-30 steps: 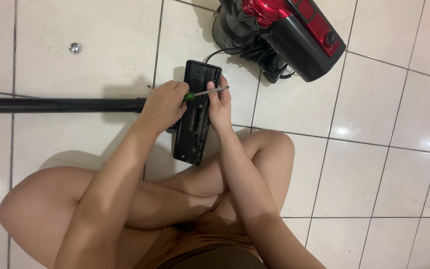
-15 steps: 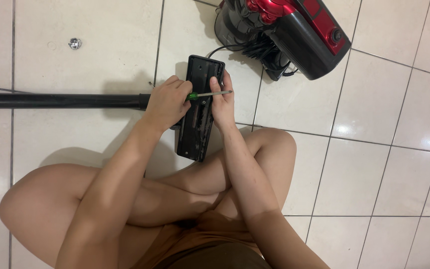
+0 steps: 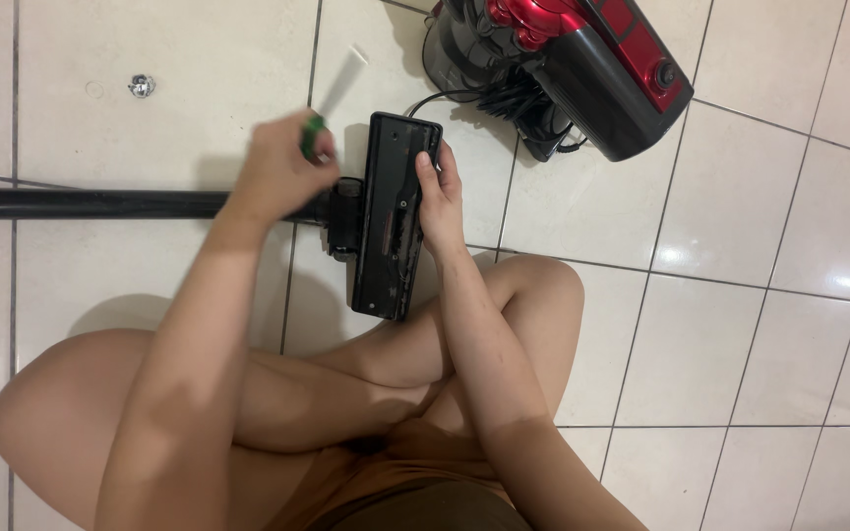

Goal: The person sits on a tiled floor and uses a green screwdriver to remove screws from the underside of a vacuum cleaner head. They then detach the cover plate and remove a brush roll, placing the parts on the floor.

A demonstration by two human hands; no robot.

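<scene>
A black vacuum floor head (image 3: 388,221) lies underside up on the tiled floor, joined to a long black tube (image 3: 91,204) that runs off to the left. My right hand (image 3: 439,192) grips the head's right edge near its top. My left hand (image 3: 277,169) is lifted to the left of the head and holds a green-handled screwdriver (image 3: 332,93), whose blurred shaft points up and to the right. I sit cross-legged, and the head's lower end rests near my knee.
A red and black vacuum cleaner body (image 3: 582,64) with a coiled black cord stands at the upper right. A small metal floor fitting (image 3: 141,86) sits at the upper left. White floor tiles surround my legs.
My left hand has pulled the screwdriver off the floor head and swung it up and to the left. My right hand has stayed on the head's right edge.
</scene>
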